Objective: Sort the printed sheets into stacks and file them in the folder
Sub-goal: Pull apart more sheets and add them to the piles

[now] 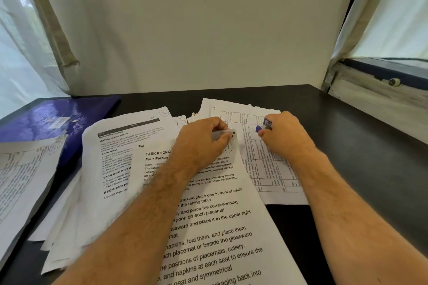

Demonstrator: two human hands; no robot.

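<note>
Glossy blue-violet plastic folder (58, 120) at the left, speckled with pale flecks and carrying a small white label. White printed paper sheets (111, 169) covered in black text, one with a dark grey header band. The white sheet with a black-ruled table grid (261, 159) lies on the matt black tabletop (359, 146). Small blue-and-white cap (264, 125) in the right hand (283, 136). Pale cream wall (196, 41) behind.
</note>
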